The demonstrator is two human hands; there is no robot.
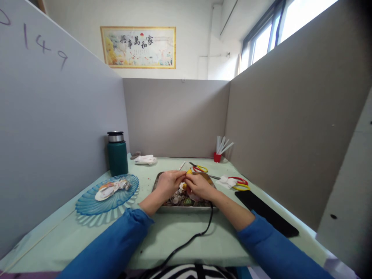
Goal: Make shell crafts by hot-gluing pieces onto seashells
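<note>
Both my hands meet over a metal tray (183, 209) of small shells and stones (176, 200). My right hand (199, 185) is closed around a small yellow tool (189, 171), which looks like a glue gun; the fingers cover most of it. A black cord (200, 233) comes out from under the right wrist and runs over the tray's front rim toward me. My left hand (170, 181) has its fingers pinched together against the right fingertips. What they hold, if anything, is hidden. Just beyond the hands lies a thin white stick (182, 166).
A blue scalloped plate (87, 201) with wrapped pieces stands left, near a green bottle (117, 158). White tissues (145, 159) lie behind. To the right are scissors (200, 168), red-and-yellow-handled pliers (242, 184), a black slab (266, 213) and a red cup (217, 157) of white sticks. Grey partitions enclose the table.
</note>
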